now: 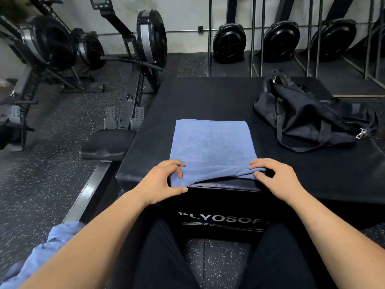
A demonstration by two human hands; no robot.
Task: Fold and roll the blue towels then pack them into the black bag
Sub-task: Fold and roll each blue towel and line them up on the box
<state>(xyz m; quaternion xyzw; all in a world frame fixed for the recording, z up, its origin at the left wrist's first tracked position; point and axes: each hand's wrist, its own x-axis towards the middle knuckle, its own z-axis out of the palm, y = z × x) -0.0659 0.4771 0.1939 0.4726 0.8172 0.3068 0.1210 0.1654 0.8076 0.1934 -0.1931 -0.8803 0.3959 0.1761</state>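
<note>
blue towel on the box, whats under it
The folded blue terry towel lies flat on the black padded box. The left hand and right hand pinch its raised near edge. The box top beneath the rest is covered, so nothing else shows.

Both hands, left hand [164,178] and right hand [275,176], pinch the near edge of a folded blue towel [212,142] on a black box [208,101].

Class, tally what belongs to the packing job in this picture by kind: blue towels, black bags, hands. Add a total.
Blue towels: 2 (folded towel on the box; bunched towel at lower left)
Black bag: 1
Hands: 2 (left hand and right hand, both gripping the folded towel's near edge)
Total: 5
</note>
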